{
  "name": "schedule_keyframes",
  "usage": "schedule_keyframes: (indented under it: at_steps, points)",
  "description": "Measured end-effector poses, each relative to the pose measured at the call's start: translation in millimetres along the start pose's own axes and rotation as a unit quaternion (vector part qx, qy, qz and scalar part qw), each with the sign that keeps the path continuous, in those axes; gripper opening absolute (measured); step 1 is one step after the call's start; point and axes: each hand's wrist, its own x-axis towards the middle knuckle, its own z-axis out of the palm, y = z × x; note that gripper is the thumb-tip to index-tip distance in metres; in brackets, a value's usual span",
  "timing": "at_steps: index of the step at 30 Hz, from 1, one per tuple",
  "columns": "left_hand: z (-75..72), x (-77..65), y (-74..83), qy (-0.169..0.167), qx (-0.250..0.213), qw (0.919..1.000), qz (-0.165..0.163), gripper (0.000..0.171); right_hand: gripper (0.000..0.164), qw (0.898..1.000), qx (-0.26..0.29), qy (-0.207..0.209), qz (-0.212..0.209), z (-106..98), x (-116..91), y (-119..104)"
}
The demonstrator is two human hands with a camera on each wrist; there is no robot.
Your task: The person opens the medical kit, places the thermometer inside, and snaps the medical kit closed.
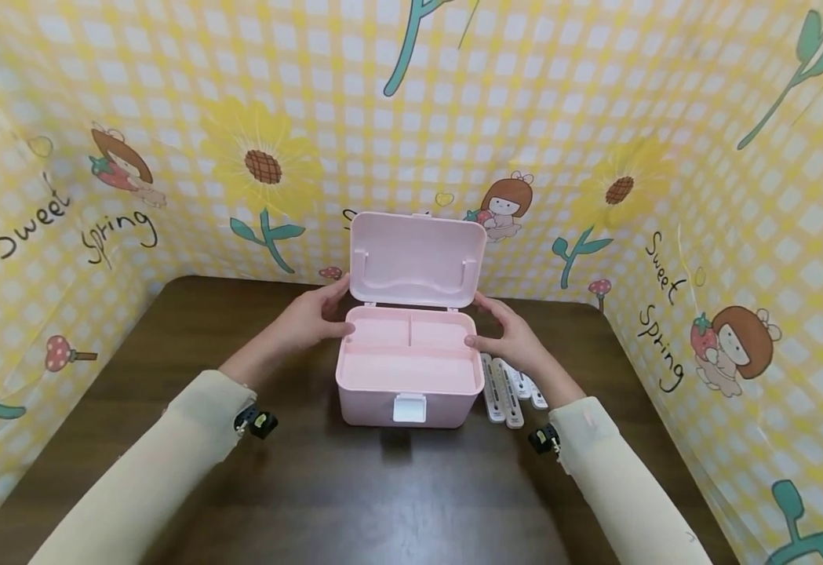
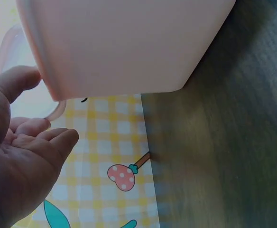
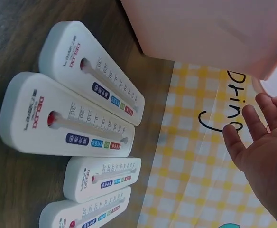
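Note:
A pink storage box [image 1: 408, 408] stands on the table with its lid [image 1: 418, 259] raised at the back. Inside it shows a pink tray [image 1: 409, 369], split into one long front section and two smaller rear ones. My left hand [image 1: 307, 318] is at the box's left side, thumb on the rim and fingers spread back toward the lid. On the opposite side, my right hand [image 1: 513, 337] has its thumb at the right rim and its fingers extended by the lid's lower corner. Several white thermometers [image 3: 77, 118] lie side by side just right of the box.
A white latch [image 1: 409, 408] hangs on the box's front. The dark wooden table [image 1: 383, 502] runs back to a yellow checked cloth [image 1: 411, 141] that rises behind it and along both sides. A small black device [image 1: 263, 422] is strapped at each wrist.

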Motion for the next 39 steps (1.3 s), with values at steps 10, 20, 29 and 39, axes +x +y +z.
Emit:
schedule_keyframes:
  at_steps: [10,20,29,39]
  points:
    - [-0.2,0.4,-12.3,-0.021,-0.015,0.9996,0.007,0.098,0.086,0.998,0.049,-0.025,-0.023,5.7,3.6,11.0]
    - [0.4,9.9,-23.4,-0.033,-0.062,0.9975,0.011,0.095,0.083,0.995,0.071,-0.033,-0.055,3.6,7.4,12.4]
    - [3.6,14.1,-35.2,-0.053,-0.132,0.9898,0.009,0.087,0.083,0.994,0.097,-0.041,-0.039,7.5,13.2,25.7]
    - [8.0,14.8,-40.6,-0.047,-0.131,0.9901,-0.019,0.082,0.076,0.99,0.124,-0.059,-0.024,9.2,13.7,31.7]
